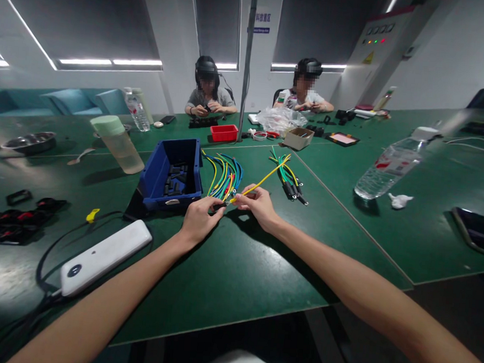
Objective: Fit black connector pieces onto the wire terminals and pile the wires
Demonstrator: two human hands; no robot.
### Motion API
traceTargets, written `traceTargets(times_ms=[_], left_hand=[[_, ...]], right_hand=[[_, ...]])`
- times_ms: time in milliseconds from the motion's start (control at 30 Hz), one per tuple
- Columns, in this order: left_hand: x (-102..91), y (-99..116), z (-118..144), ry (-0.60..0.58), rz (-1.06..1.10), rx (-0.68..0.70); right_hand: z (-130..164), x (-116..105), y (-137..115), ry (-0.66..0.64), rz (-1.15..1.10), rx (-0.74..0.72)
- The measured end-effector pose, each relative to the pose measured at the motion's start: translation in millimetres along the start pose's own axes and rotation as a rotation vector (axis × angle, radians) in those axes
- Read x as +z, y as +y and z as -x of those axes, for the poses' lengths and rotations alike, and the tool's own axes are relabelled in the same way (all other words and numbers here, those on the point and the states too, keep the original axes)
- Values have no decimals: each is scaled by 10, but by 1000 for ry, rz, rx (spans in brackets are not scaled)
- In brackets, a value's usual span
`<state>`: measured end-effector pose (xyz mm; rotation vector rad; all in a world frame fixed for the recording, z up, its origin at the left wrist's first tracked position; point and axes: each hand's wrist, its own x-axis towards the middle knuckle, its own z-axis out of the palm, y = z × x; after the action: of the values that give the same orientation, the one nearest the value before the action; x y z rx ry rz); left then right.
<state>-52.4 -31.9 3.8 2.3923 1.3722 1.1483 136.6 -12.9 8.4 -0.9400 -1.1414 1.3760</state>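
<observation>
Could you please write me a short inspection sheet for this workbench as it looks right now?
Surface: green table, joined panels.
Job's things: yellow wire pinched by both hands; loose wire bundle; finished wires with black ends; blue bin of black parts.
Clutter: white power bank, water bottle, green-lidded cup, tissue, phone.
Grippers: left hand and right hand closed on the wire.
Cables: black cord by the power bank.
Surroundings: two seated people working opposite.

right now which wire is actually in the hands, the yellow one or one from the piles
The single yellow wire, pinched between left hand and right hand; the two bundles lie loose on the table.
</observation>
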Motion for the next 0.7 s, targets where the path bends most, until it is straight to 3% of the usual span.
traceTargets(times_ms=[700], left_hand=[[18, -10, 13, 7, -22, 12]], right_hand=[[-2, 14, 40, -21, 64, -61]])
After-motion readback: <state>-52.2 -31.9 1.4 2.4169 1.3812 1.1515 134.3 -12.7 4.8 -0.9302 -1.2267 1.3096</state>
